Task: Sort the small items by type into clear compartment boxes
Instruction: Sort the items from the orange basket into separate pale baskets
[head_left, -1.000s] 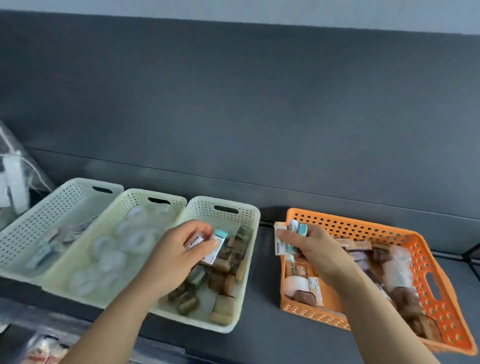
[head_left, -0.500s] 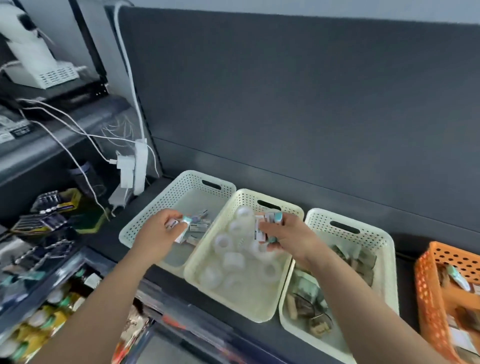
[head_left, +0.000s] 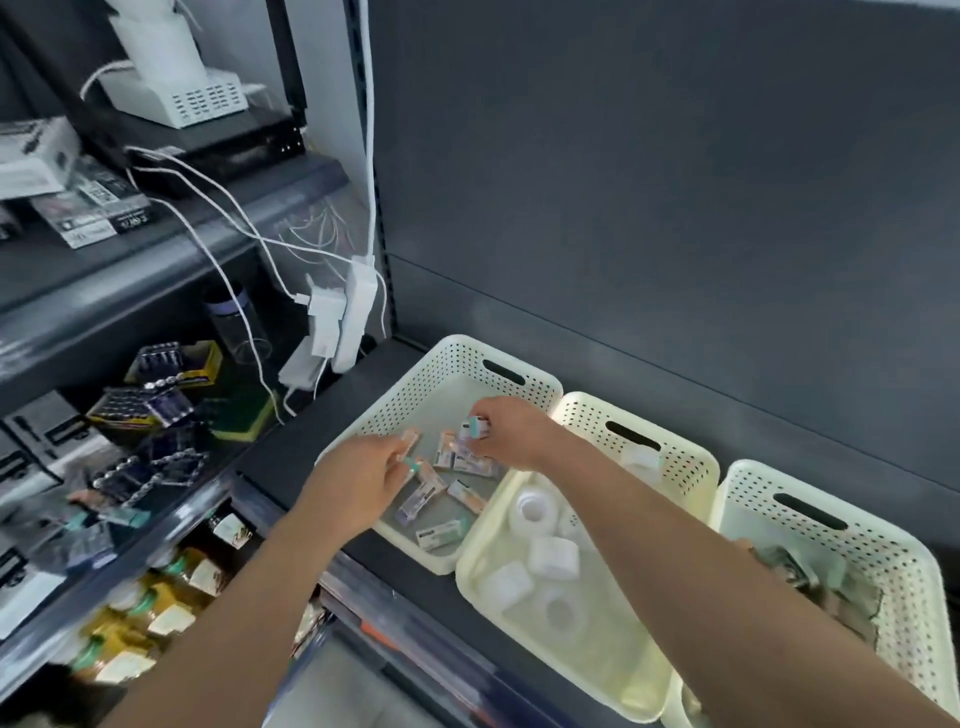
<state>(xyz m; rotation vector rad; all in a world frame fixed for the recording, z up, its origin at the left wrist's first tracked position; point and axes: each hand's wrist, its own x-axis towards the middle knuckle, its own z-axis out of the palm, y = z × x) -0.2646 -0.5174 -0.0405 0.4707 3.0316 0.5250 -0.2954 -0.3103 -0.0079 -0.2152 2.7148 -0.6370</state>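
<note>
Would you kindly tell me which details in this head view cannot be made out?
Head view:
- Print on the small boxes: too small, blurred.
- Contents of the third basket: blurred, partly behind the right forearm.
- The box in the left hand: mostly covered by its fingers.
- The lower shelf goods: motion-blurred.

No legible text anywhere. White print on the black box (head_left: 98, 218) at far left, too blurred to read. Labels on packets (head_left: 439, 535) in the left basket (head_left: 452, 348) and on near-left bottles (head_left: 171, 621), smeared beyond reading.
</note>
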